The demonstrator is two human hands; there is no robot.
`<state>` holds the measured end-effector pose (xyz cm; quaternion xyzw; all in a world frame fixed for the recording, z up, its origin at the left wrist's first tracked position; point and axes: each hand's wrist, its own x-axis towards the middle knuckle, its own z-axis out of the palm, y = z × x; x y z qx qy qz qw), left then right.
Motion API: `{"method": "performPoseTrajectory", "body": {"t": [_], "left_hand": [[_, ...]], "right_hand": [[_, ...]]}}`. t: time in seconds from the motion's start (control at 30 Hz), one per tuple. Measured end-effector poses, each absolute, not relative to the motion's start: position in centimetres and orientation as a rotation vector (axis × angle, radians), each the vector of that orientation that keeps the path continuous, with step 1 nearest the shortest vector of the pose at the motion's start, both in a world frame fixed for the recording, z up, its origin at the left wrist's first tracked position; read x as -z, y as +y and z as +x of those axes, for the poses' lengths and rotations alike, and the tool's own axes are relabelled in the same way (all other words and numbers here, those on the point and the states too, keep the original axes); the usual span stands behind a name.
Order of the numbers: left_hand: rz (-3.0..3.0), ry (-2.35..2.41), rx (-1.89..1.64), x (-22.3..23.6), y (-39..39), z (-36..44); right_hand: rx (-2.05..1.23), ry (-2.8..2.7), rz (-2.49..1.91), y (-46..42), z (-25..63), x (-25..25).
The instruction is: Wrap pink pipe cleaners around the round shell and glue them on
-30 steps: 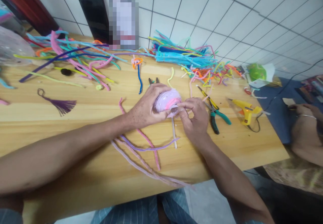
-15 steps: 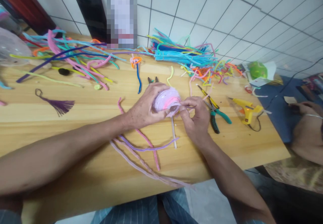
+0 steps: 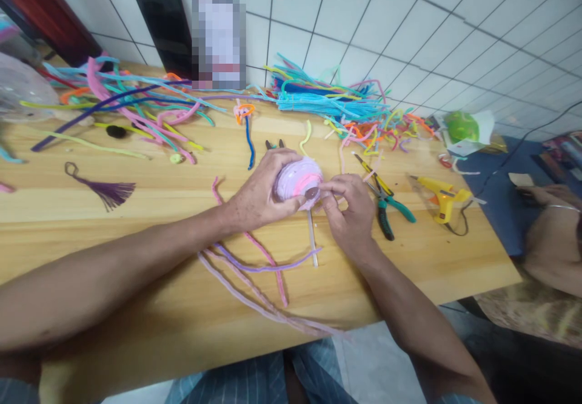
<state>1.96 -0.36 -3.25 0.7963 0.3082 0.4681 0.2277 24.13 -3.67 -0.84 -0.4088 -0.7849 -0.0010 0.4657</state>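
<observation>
A round ball (image 3: pixel 294 175) wrapped in lilac and pink pipe cleaner sits in my left hand (image 3: pixel 259 195), its fingers curled over the back and thumb along the near side. A dark round spot shows on its lower right. My right hand (image 3: pixel 349 210) is closed in a pinch at the ball's right edge, on a lilac pipe cleaner mostly covered by the fingertips. Below the ball a clear glue stick (image 3: pixel 313 240) lies on the table. Loose pink (image 3: pixel 268 255) and purple pipe cleaners (image 3: pixel 254 268) curve across the wood near it, beside paler strands (image 3: pixel 259 308).
Right of my hands lie green-handled pliers (image 3: pixel 386 219), a yellow cutter (image 3: pixel 377 173) and a yellow glue gun (image 3: pixel 443 196) with its cord. Pipe cleaner bundles (image 3: pixel 327 97) line the wall. At left lies a purple tassel (image 3: pixel 102 188). Another person's arm (image 3: pixel 555 234) is at far right.
The lilac strand that crossed the dark spot has drawn aside, so the spot shows more fully. My right fingers have shifted slightly left; my left hand still holds the ball.
</observation>
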Motion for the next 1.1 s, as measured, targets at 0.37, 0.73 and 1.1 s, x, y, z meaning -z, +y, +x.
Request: {"method": "performPoseTrajectory", "body": {"t": [0.37, 0.73, 1.1], "left_hand": [[2.172, 0.874, -1.314, 3.1, -0.5, 1.9], [2.131, 0.851, -1.312, 3.0, -0.6, 1.8], [2.05, 0.893, -1.26, 2.1, -0.4, 1.6]], "right_hand": [[0.016, -1.96, -0.982, -3.8, 24.1, 0.7], [-0.011, -2.041, -0.963, -4.1, 24.2, 0.5], [0.002, -2.07, -0.977, -4.2, 23.8, 0.9]]}}
